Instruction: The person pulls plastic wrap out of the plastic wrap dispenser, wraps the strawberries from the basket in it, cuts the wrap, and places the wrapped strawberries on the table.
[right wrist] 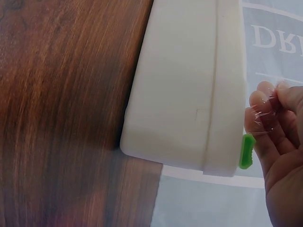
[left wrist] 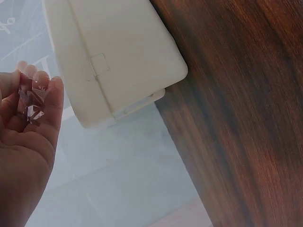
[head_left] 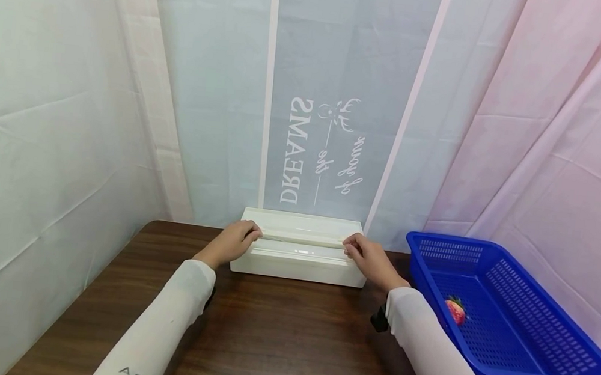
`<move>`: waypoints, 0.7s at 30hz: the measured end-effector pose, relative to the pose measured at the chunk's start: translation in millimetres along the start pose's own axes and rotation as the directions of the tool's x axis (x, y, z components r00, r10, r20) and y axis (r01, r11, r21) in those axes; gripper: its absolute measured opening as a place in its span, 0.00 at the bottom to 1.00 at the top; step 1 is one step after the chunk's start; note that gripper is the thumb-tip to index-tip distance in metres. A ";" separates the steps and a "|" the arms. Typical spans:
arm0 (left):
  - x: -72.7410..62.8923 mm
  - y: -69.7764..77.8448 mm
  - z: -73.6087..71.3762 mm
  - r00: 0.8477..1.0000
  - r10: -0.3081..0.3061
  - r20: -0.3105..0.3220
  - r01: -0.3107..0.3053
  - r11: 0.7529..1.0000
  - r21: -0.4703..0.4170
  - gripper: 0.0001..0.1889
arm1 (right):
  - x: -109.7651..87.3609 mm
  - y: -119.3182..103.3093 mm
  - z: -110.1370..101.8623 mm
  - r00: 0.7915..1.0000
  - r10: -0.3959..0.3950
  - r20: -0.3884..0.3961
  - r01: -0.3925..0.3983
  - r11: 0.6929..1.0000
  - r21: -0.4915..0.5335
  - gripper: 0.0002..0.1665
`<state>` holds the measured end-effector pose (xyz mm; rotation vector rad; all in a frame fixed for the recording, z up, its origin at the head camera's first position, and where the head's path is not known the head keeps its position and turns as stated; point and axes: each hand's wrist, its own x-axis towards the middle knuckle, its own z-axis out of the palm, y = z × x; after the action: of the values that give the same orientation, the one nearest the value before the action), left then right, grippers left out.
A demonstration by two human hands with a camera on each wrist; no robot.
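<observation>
A long white cling film dispenser [head_left: 298, 269] lies crosswise at the far edge of the table. My left hand [head_left: 231, 242] is at its left end and pinches a corner of clear cling film [left wrist: 35, 112] between thumb and fingers. At the other end my right hand [head_left: 372, 259] pinches the film [right wrist: 263, 116] too, with crumpled plastic showing against its fingers. The film between the hands is hard to see over the white lid. A green slider [right wrist: 246, 151] sticks out beside the dispenser's top, close to the right hand's fingers.
On the right stands a blue plastic basket [head_left: 533, 306] with a red, leaf-topped fruit [head_left: 454, 311] inside. Brown wood-grain table [head_left: 291, 343] lies below the arms. A printed curtain [head_left: 341, 46] hangs right behind the dispenser, with pale cloth on both sides.
</observation>
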<state>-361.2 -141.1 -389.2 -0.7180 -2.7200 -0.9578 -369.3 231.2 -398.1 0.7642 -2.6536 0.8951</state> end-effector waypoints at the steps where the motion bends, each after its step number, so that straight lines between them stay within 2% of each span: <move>1: -0.1 0.0 0.1 1.000 0.000 -0.001 0.000 1.000 -0.002 0.12 | 0.0 -0.5 -0.4 1.000 0.003 0.003 -0.003 1.000 0.002 0.10; 5: -0.4 0.5 -0.5 1.000 -0.003 -0.013 0.003 1.000 -0.006 0.13 | 0.7 -3.0 -3.0 1.000 0.024 0.018 -0.024 0.999 0.024 0.14; 14: -1.8 4.4 -5.7 0.999 0.005 -0.047 -0.006 1.000 -0.021 0.13 | 1.1 -6.1 -8.7 1.000 0.021 0.003 -0.021 0.999 0.033 0.13; 21: -5.9 6.1 -8.7 1.000 -0.006 -0.024 0.004 0.997 -0.083 0.13 | -0.5 -6.4 -8.9 1.000 0.022 -0.010 -0.021 0.998 0.053 0.13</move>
<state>-353.1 -144.7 -381.0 -0.7087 -2.6765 -1.0789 -364.9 232.6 -388.1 0.7418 -2.6436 0.9753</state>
